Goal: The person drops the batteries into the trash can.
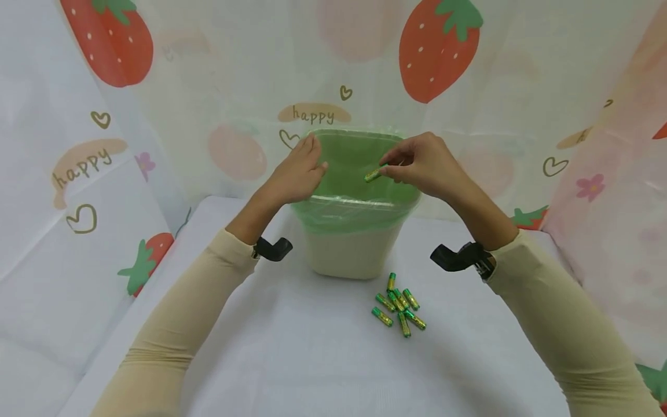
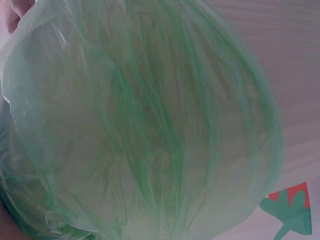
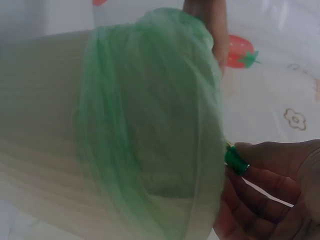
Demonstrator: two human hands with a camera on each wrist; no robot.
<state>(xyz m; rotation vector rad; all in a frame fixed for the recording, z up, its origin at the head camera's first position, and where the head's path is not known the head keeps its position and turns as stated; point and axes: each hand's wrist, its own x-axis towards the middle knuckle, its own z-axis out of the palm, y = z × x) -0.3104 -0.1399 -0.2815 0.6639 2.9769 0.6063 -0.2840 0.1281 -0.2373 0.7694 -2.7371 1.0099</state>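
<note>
A green and gold battery [image 1: 373, 174] is pinched between the thumb and fingers of my right hand [image 1: 424, 165], over the mouth of a pale trash bin [image 1: 349, 255]. In the right wrist view the battery's green end [image 3: 236, 160] shows beside the bin's rim. A thin green trash bag [image 1: 359, 217] lines the bin and folds down over its outside. My left hand [image 1: 297, 174] rests at the bin's left rim with its fingers fairly straight. The left wrist view is mostly filled by the bag [image 2: 150, 115], and the left fingers are largely hidden there.
Several matching batteries [image 1: 399, 301] lie in a loose pile on the white tablecloth [image 1: 312, 341], in front of the bin and slightly right. Behind the bin hangs a white curtain [image 1: 250, 69] printed with strawberries. Each wrist wears a black camera mount [image 1: 458, 258].
</note>
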